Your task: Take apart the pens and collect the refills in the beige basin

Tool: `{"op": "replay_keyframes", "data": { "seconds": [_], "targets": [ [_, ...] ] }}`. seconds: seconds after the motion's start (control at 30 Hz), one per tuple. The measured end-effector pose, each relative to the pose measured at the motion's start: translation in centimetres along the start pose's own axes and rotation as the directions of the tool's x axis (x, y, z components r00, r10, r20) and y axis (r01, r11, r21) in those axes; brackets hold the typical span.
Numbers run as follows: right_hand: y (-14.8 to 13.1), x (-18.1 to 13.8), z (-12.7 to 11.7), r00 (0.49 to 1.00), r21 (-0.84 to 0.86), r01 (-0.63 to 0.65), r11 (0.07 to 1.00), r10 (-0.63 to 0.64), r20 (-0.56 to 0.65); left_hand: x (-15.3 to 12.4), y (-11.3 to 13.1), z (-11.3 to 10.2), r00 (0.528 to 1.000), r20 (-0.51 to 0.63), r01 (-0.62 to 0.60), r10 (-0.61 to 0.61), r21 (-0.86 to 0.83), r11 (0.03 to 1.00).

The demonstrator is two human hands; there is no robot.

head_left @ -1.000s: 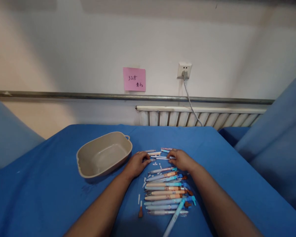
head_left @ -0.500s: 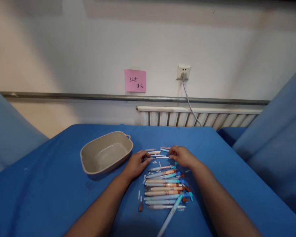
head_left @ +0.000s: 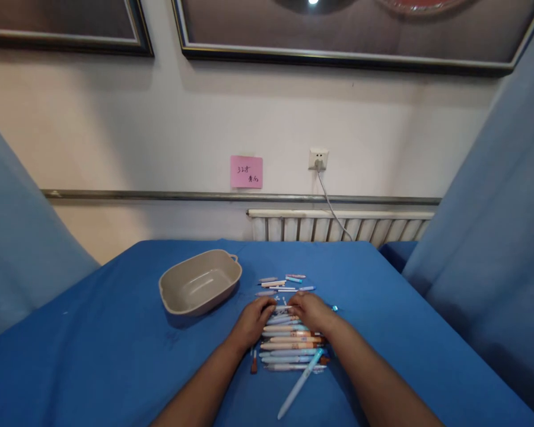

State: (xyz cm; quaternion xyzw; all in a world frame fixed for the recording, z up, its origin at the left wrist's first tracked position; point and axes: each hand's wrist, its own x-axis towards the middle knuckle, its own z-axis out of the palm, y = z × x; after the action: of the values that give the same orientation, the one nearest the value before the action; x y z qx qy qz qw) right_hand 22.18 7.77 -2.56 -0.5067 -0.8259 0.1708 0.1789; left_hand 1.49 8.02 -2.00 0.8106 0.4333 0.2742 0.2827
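My left hand (head_left: 252, 322) is closed at the tip end of the farthest pen (head_left: 283, 309) in the row. At its other end my right hand (head_left: 314, 312) pinches the same pen, palm down over the right ends of the neighbouring pens. Below them several pens (head_left: 289, 346) in pale blue, peach and grey lie side by side, some with brown or blue clips. A light-blue pen (head_left: 299, 385) lies slanted across the near end. Beyond the hands are loose pen parts: a grey barrel piece (head_left: 266, 293), white refills (head_left: 282, 289) and a blue piece (head_left: 307, 289).
A beige basin (head_left: 200, 283) with a small handle stands on the blue tablecloth (head_left: 115, 332) to the left. A brown clip piece (head_left: 253, 363) lies left of the pens. Behind the table are a radiator (head_left: 302, 228) and a plugged-in cable (head_left: 329, 204). Blue curtains (head_left: 485, 237) hang at both sides.
Both hands have come nearer, from the loose refills and barrel pieces to the farthest pen in the row. A blue piece now lies beside the refills. The view has tilted up.
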Motion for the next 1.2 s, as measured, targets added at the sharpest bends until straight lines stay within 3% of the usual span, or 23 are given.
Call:
{"op": "replay_keyframes", "data": {
  "seconds": [0.2,0.53,0.83,0.97,1.2],
  "targets": [
    [0.1,0.5,0.7,0.997,-0.023,0.056,0.998,-0.057,-0.047,0.3,-0.3,-0.1,1.000,-0.023,0.007,-0.007,-0.002,1.000],
    [0.4,1.3,0.6,0.988,-0.075,0.039,0.996,-0.050,-0.148,2.4,-1.1,0.0,0.990,-0.059,0.125,-0.125,-0.007,0.992],
    [0.6,1.1,0.6,0.974,-0.054,0.062,0.997,-0.072,-0.215,2.2,-1.3,-0.4,0.992,-0.080,0.086,-0.094,-0.096,0.992],
    [0.6,1.1,0.7,0.977,-0.065,0.056,0.996,-0.068,-0.201,2.2,-1.2,-0.6,0.988,-0.099,0.115,-0.122,-0.069,0.991],
    [0.5,1.1,0.8,0.982,-0.080,0.038,0.996,-0.052,-0.183,2.3,-1.6,-0.3,0.995,-0.082,0.049,-0.059,-0.110,0.993]
  ]
}}
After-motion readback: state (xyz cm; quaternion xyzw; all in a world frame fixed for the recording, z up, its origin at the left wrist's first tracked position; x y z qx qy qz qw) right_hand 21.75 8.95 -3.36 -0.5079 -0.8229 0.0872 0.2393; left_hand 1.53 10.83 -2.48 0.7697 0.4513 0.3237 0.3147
